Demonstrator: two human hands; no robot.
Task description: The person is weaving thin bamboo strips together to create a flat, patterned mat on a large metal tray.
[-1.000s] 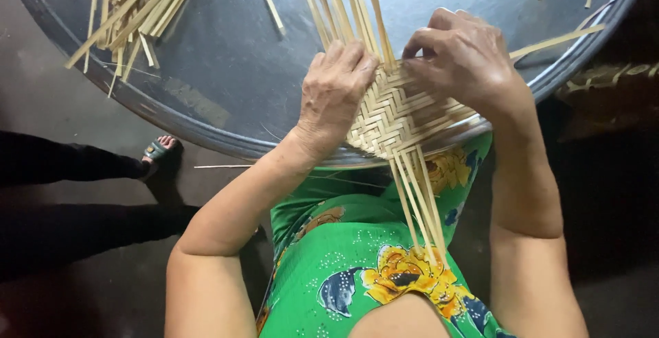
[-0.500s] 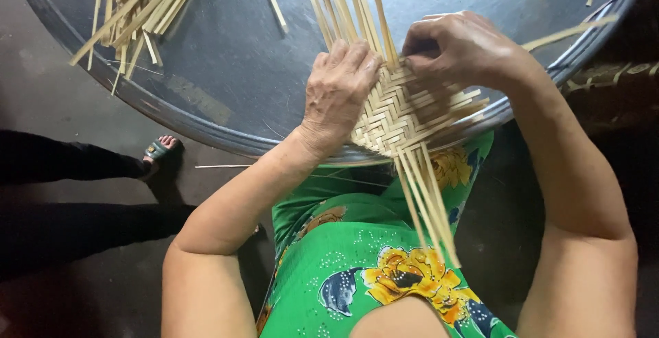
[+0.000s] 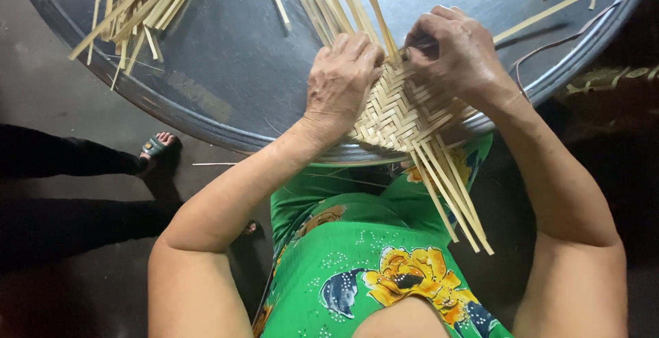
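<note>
The light is dim and comes from above. The round metal bench (image 3: 226, 70) shines softly, with no hard glare. The floor (image 3: 62, 297) and right side are very dark. The picture is sharp in the middle, a bit soft at the edges.

A pale woven bamboo mat (image 3: 401, 111) lies flat at the round metal table's near edge, herringbone-patterned, with loose strips (image 3: 449, 194) fanning off the edge and others running away across the table.

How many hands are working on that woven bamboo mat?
2: the left hand presses flat on the woven mat, and the right hand pinches a strip at its far edge. No other hands show.
</note>
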